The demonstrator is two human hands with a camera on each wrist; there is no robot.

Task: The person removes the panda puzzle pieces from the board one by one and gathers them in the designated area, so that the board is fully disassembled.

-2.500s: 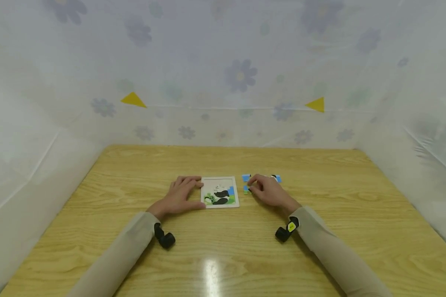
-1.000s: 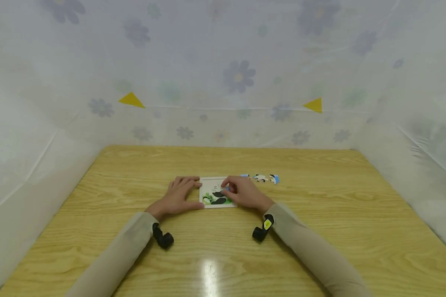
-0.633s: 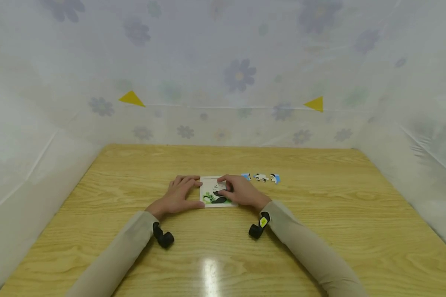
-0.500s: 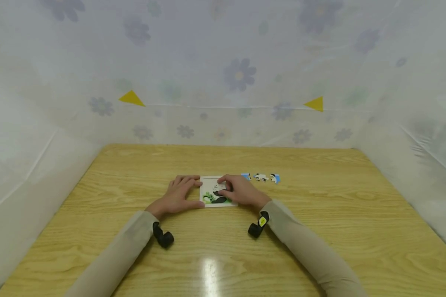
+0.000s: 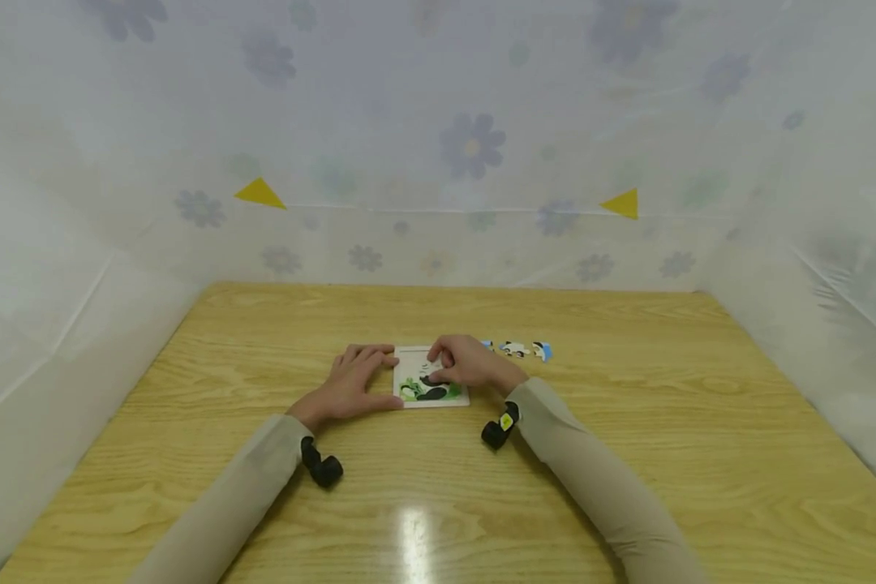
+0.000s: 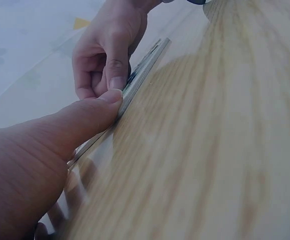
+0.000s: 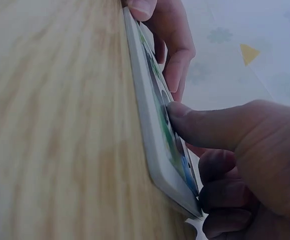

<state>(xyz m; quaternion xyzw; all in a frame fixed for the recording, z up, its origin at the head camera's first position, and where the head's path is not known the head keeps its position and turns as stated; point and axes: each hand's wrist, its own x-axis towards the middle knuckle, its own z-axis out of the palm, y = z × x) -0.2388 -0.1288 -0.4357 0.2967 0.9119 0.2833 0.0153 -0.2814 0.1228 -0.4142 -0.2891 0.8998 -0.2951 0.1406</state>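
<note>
A panda jigsaw puzzle in a white-rimmed tray [image 5: 432, 404] lies on the table; its lower part shows green leaves and a black-and-white body, its upper part is pale. My left hand [image 5: 346, 385] steadies the tray's left side, fingers spread along the edge and thumb at the near corner. Over the right part of the puzzle, my right hand [image 5: 467, 361] has thumb and index finger bent together on a puzzle piece, which the fingers mostly hide. In the right wrist view the right thumb [image 7: 205, 122] presses against the puzzle's surface, with the other fingers curled.
Right of the tray lie loose pieces: a blue one [image 5: 488, 345] partly behind my hand, a panda-face one [image 5: 514, 349] and a blue-and-white one [image 5: 542, 350]. A flowered sheet [image 5: 438, 243] with yellow triangles hangs behind the wooden table [image 5: 409, 462].
My right hand has moved left from the loose pieces onto the tray, and the green-blue piece has left its spot there. Lately it shifts only slightly. My left hand stays at the tray.
</note>
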